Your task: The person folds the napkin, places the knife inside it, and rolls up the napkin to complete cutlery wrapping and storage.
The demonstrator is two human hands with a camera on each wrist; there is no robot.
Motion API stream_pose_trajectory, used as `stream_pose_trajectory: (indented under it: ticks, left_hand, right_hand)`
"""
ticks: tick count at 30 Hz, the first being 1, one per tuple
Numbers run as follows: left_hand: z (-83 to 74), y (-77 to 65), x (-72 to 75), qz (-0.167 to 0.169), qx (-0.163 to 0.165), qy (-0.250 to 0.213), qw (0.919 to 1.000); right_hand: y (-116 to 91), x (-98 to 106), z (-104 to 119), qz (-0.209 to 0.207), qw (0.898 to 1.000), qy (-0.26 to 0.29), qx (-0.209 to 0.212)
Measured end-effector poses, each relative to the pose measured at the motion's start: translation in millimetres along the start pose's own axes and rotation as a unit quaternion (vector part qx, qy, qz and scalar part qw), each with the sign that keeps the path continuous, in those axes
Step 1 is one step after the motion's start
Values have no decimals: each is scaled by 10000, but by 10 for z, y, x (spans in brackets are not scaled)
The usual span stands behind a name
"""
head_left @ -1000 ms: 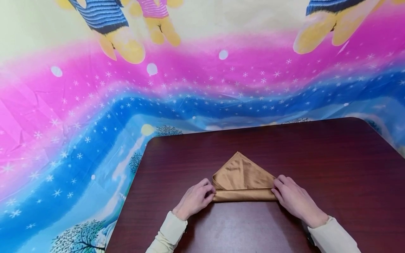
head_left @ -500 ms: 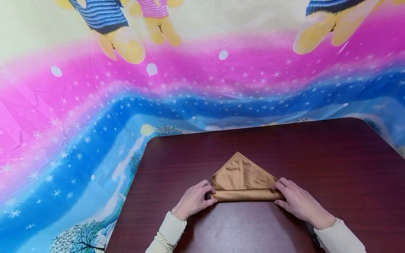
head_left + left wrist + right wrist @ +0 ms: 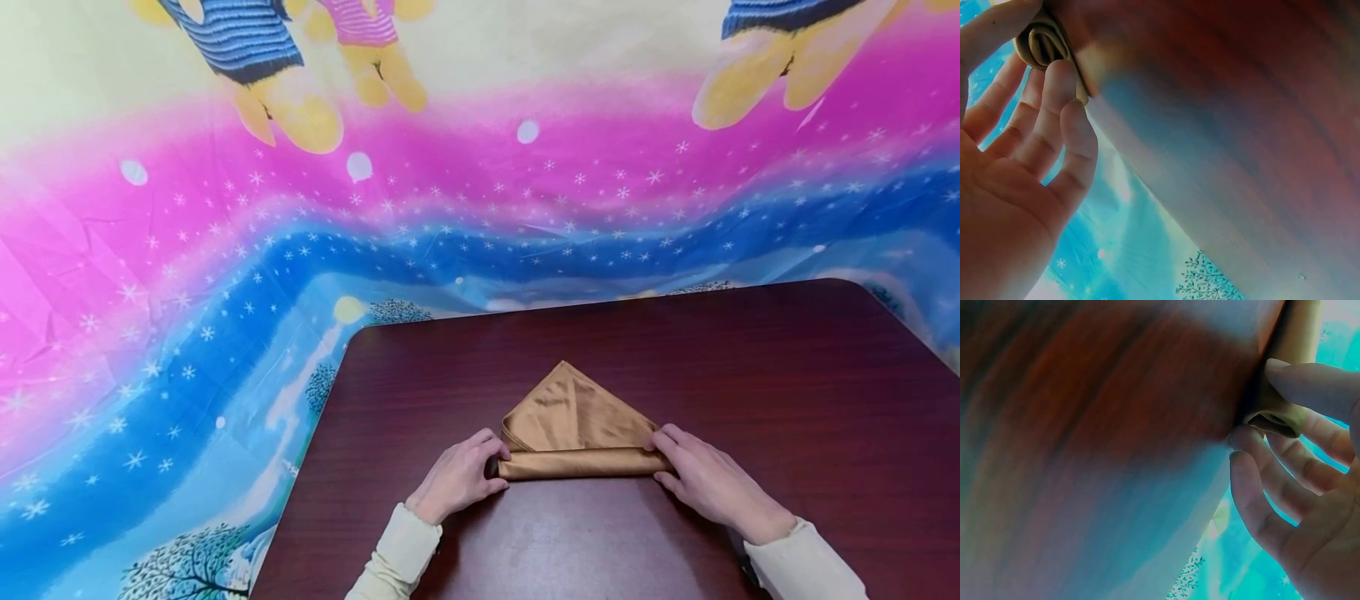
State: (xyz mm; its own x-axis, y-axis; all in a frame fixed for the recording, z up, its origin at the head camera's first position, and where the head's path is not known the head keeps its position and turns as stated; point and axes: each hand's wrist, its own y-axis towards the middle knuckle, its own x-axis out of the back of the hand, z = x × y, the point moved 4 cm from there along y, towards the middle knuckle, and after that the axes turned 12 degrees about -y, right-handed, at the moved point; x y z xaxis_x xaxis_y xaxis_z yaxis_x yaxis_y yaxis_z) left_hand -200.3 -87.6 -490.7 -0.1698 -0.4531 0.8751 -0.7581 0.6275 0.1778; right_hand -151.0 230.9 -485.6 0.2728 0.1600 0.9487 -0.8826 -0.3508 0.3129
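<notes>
A shiny gold-brown cloth napkin (image 3: 577, 412) lies on the dark table, its far part a flat triangle pointing away. The near edge is wound into a tight roll (image 3: 581, 464). At the roll's left end, my left hand (image 3: 459, 473) holds it between thumb and fingers; the spiral end (image 3: 1044, 47) shows in the left wrist view. My right hand (image 3: 716, 479) grips the opposite end, thumb on the near side and fingers on the far side. In the right wrist view the hollow roll end (image 3: 1275, 422) sits between that thumb and the fingers.
The reddish-brown table (image 3: 787, 367) has rounded far corners. Behind it and along its left side hangs a printed backdrop (image 3: 480, 183) with snowflakes, trees and bear figures. Pale sleeves (image 3: 408, 542) cover both forearms.
My right hand has shifted slightly right, its thumb sliding outward along the roll. The left thumb has slipped off the front of the roll toward me. The napkin's shape stays nearly the same.
</notes>
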Motion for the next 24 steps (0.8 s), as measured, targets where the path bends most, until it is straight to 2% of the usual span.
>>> stream_pose_trajectory:
  ticks: [6,13,24]
  left_hand:
    - [6,-3,4,-33,-78,121,9999]
    - [19,-10,12,-95,-81,1,9999]
    - [66,-3,23,-89,169,-292,9994]
  right_hand:
    - [0,6,1,0,10000,-29,-17]
    - [7,5,-9,80,9999,-30,-137]
    - [6,-9,-19,135,9991,121,-386]
